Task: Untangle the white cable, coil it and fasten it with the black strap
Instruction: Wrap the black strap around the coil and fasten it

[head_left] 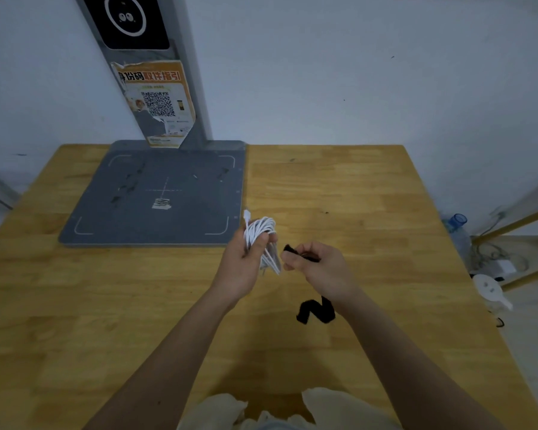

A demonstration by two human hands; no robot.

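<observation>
The white cable (260, 232) is gathered into a bundle of several loops. My left hand (242, 264) grips it around the middle and holds it above the wooden table (370, 212). One cable plug sticks up at the top left of the bundle. My right hand (320, 266) pinches a black strap (292, 250) just to the right of the bundle, with the strap's end pointing toward the cable. A second black strap (316, 310) lies twisted on the table below my right wrist.
A grey scanner base (156, 197) with a tall post and a QR-code sticker stands at the back left of the table. Off the right edge, on the floor, are a plastic bottle (457, 226), a white device (491, 290) and loose wires.
</observation>
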